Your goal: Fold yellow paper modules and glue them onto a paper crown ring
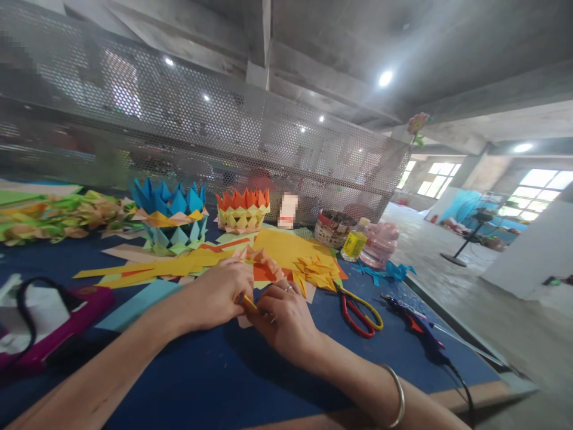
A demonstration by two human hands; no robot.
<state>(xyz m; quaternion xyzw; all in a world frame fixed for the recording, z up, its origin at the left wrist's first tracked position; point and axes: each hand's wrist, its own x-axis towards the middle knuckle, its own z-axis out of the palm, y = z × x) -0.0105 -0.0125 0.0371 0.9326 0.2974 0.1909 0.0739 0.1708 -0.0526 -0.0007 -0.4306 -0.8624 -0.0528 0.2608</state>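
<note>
Between my two hands is a small folded strip of yellow paper (249,304). My left hand (219,292) pinches its left end, and the fingers of my right hand (286,313) close on its right end. Just beyond my fingers lies a chain of folded peach paper (262,263). A pile of folded yellow paper pieces (316,272) sits to the right of it, on yellow sheets (286,245). Long yellow paper strips (179,264) spread out behind my left hand. Scissors (362,313) with red and yellow handles rest to the right of my right hand.
On the blue table (188,382) stand a blue paper crown (172,209) and an orange-and-yellow one (244,210). A glue gun (414,325) lies near the right edge. A basket (332,228) and bottle (355,240) stand behind. A magenta object (92,304) is left. Perforated metal panels (286,143) rise behind.
</note>
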